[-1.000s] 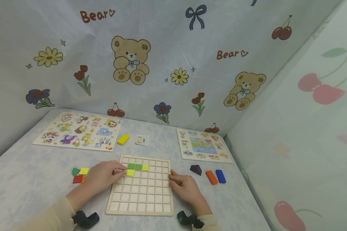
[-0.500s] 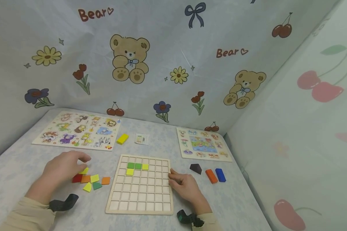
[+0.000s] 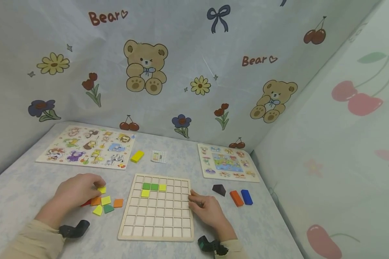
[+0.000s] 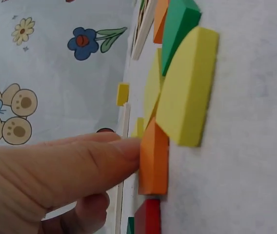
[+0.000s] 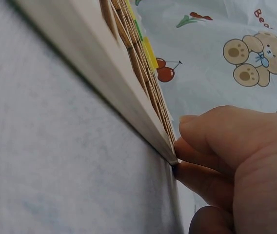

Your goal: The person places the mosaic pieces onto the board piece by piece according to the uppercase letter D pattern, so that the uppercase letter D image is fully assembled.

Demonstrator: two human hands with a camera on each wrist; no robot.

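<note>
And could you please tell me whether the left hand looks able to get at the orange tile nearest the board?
Probably yes: the orange tile lies uncovered beside the board, and the left hand is near, though it may have to pass over a yellow tile.

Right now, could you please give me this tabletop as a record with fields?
Left hand: at a flat yellow piece; grip unclear
Right hand: touches the right edge of a pale wooden grid board
In the board: two square green tiles, two square yellow tiles
Loose, left of the board: orange pieces, green piece, red piece
Beyond: rectangular yellow block, printed grid card, two pale picture boards
Right: dark angular piece, orange bar, blue bar
</note>
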